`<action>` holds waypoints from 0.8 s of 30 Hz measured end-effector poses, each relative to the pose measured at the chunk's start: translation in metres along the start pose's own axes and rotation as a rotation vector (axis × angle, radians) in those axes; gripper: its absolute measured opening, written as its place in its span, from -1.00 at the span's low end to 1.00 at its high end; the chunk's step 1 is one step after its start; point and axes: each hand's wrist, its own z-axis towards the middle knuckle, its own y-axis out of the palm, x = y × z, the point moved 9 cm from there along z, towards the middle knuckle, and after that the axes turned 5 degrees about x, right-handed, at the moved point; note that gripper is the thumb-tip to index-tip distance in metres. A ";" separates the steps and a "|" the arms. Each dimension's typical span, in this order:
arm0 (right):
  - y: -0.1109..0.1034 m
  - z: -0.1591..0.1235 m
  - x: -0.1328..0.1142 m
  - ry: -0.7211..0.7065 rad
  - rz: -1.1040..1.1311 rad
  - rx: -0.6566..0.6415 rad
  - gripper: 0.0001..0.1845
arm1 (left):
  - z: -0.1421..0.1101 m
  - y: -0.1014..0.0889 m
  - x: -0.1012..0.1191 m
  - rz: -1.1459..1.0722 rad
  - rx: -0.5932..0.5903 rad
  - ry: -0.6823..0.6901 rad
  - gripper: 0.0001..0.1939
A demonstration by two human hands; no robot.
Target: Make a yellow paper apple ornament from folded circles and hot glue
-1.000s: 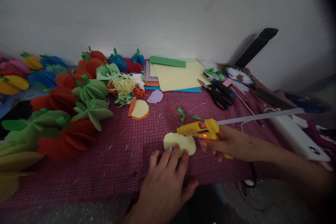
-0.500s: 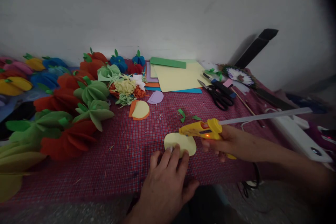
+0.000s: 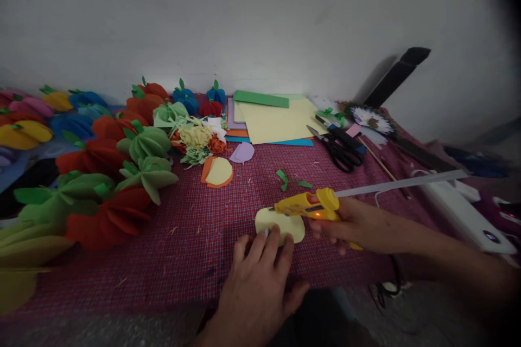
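A rounded pale yellow paper cutout [image 3: 293, 226] lies near the front of the checked cloth. Spread fingers of my left hand [image 3: 260, 271] rest on its near part and press it down. Something small and whitish shows by those fingertips, too small to name. My right hand [image 3: 354, 225] is wrapped around a yellow hot glue gun [image 3: 305, 205] with a lit orange light. The gun's nozzle is over the cutout's far edge; whether they touch I cannot tell. A long translucent glue stick [image 3: 402, 181] sticks out of the gun's back.
Several colourful paper pumpkins [image 3: 144, 141] crowd the left side. Paper sheets [image 3: 280, 116] are stacked by the wall. Black scissors [image 3: 340, 154] and a cutter [image 3: 342, 133] lie at the right back, near a white power strip [image 3: 464, 217]. Green scraps [image 3: 282, 180] lie beyond the cutout.
The glue gun shifted slightly right, then back left along the cutout's far edge. My left hand stays in place on the paper.
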 end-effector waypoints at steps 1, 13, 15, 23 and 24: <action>0.000 -0.001 0.000 0.005 0.003 0.003 -0.63 | 0.000 0.000 0.000 0.002 0.000 -0.002 -0.51; -0.006 -0.016 -0.014 0.031 -0.059 0.030 -0.57 | 0.001 -0.004 0.001 0.009 0.040 0.006 -0.52; -0.012 -0.024 -0.019 0.026 -0.110 0.066 -0.54 | 0.000 -0.004 0.001 0.009 0.037 -0.004 -0.52; -0.044 -0.059 -0.029 -0.137 -0.438 0.208 -0.53 | 0.000 -0.009 0.005 0.024 0.044 -0.006 -0.53; -0.047 -0.061 -0.030 -0.166 -0.479 0.243 -0.53 | 0.000 -0.010 0.006 0.028 0.048 -0.008 -0.53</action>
